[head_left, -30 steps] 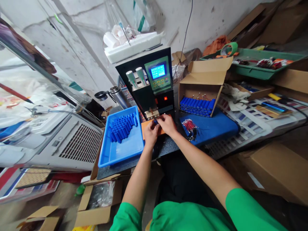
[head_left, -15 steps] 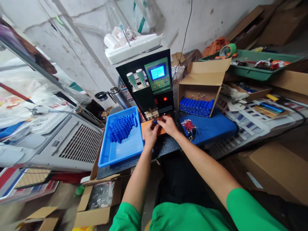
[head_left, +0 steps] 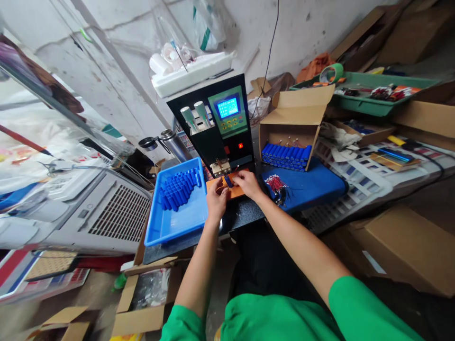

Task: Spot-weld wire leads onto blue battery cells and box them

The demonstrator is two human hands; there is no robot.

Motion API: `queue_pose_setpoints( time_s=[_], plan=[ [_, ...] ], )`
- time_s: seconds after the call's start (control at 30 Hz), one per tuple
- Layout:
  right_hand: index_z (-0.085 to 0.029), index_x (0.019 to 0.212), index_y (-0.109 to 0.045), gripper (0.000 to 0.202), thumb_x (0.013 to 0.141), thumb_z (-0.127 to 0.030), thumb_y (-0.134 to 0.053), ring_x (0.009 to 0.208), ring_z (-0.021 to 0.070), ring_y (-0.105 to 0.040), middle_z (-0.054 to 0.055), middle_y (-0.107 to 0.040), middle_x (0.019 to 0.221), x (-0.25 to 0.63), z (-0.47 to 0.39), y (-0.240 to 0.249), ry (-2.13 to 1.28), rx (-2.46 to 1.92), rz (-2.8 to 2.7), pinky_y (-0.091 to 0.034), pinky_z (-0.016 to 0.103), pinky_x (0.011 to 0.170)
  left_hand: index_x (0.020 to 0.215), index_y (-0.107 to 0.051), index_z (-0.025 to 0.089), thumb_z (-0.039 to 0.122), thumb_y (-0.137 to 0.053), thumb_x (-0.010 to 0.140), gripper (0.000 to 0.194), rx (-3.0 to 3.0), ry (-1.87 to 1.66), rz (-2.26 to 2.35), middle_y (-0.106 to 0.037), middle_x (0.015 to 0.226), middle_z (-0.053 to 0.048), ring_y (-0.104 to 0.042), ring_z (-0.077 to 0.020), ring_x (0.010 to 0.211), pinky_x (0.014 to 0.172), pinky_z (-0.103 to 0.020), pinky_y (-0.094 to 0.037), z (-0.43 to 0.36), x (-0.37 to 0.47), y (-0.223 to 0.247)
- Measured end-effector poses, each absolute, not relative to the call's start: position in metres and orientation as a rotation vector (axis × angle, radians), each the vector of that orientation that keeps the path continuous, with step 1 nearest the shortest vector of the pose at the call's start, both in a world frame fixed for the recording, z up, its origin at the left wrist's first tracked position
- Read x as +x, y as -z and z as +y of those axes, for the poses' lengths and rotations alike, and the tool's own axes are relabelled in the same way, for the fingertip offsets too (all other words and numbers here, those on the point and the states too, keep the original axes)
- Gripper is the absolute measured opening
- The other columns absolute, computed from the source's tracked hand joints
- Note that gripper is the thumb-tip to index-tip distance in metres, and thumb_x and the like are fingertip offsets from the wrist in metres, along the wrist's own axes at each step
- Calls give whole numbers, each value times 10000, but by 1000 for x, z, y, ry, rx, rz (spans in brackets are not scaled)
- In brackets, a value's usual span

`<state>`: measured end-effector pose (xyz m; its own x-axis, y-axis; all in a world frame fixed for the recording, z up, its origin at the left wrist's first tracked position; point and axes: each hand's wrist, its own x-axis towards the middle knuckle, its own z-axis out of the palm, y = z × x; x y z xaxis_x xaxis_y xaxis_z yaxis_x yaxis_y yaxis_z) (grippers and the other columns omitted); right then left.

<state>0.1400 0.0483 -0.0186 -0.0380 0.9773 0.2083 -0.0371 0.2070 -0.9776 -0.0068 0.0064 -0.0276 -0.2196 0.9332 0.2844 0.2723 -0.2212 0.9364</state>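
Observation:
A dark blue cylinder point(head_left: 228, 181) lies on the orange plate point(head_left: 236, 191) at the foot of a black machine point(head_left: 232, 144) with a lit screen. My left hand point(head_left: 216, 198) is just left of the cylinder, thumb and fingers apart, with a thin wire near its fingertips. On the right, my right hand point(head_left: 246, 183) has its fingers closed close to the cylinder's right side; what they pinch is too small to make out. Above the cylinder are the machine's metal tips point(head_left: 221, 167).
A blue tray point(head_left: 177, 223) with several blue cylinders stands left. To the right are an open carton point(head_left: 295, 113) of blue cylinders and red-white wires point(head_left: 275, 184) on a blue mat point(head_left: 316, 187). A steel flask point(head_left: 174, 144) stands behind the tray.
My left hand has moved left, off the cylinder, and its fingers have spread. More of the cylinder shows between my hands. The view has shifted slightly.

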Motion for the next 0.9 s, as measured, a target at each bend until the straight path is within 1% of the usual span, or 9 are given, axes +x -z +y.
queue_pose_setpoints(
  time_s=[0.07,0.13,0.23,0.3,0.4,0.47,0.57,0.73,0.9],
  plan=[
    [-214,595,-560,205,755,-343,-567,662,179,-581,9,-635,624,140,48,18,-1081,-1028,-1311,-430,292,642,1173,-683,185,274,-682,814,370,1472,-1514,1541,-717,1180,-125,-706,-226,1033,937,-395,-578,-6,-10,28],
    [-213,597,-563,200,754,-336,-572,669,181,-585,10,-644,628,140,48,19,-1068,-1042,-1311,-436,294,651,1128,-692,191,273,-674,825,315,1531,-1519,1600,-720,1145,-113,-697,-225,1039,955,-395,-565,-20,-11,25],
    [-218,597,-557,186,744,-330,-582,681,183,-592,11,-650,637,140,47,21,-1070,-1052,-1287,-445,296,661,1071,-699,207,262,-695,803,274,1668,-1494,1648,-722,1056,-86,-687,-212,952,846,-343,-562,-37,-9,16],
    [-221,599,-554,179,740,-326,-586,683,185,-595,12,-651,639,140,48,22,-1074,-1052,-1267,-452,298,665,1002,-707,213,268,-695,807,203,1735,-1466,1689,-721,962,-66,-670,-196,869,761,-307,-533,-41,-7,10],
    [-221,601,-555,172,735,-323,-592,680,187,-597,14,-650,639,139,47,23,-1071,-1043,-1253,-458,302,667,870,-696,202,302,-666,839,109,1721,-1417,1743,-698,814,-36,-625,-165,729,681,-283,-481,-39,-5,5],
    [-220,599,-556,175,737,-323,-591,685,186,-600,13,-648,638,140,47,22,-1062,-1040,-1256,-457,301,670,809,-681,194,319,-649,850,136,1671,-1384,1760,-679,754,-22,-594,-151,670,651,-276,-455,-35,-5,6],
    [-217,608,-564,199,758,-345,-589,694,183,-607,11,-651,643,142,47,21,-1065,-1026,-1272,-459,299,681,774,-666,186,343,-638,856,179,1604,-1378,1736,-661,718,-12,-579,-145,655,635,-269,-440,-31,-4,9],
    [-203,676,-605,293,786,-473,-624,679,183,-646,15,-670,684,149,46,15,-1299,-883,-1297,-475,293,655,767,-660,173,409,-672,837,247,1475,-1488,1599,-657,718,-15,-588,-143,683,654,-257,-470,-22,2,8],
    [-184,712,-629,244,718,-417,-700,626,147,-613,6,-674,692,153,46,13,-1396,-791,-1331,-467,271,638,799,-669,157,463,-701,811,308,1336,-1497,1483,-664,734,-20,-611,-138,666,652,-259,-498,-10,14,10]
  ],
)
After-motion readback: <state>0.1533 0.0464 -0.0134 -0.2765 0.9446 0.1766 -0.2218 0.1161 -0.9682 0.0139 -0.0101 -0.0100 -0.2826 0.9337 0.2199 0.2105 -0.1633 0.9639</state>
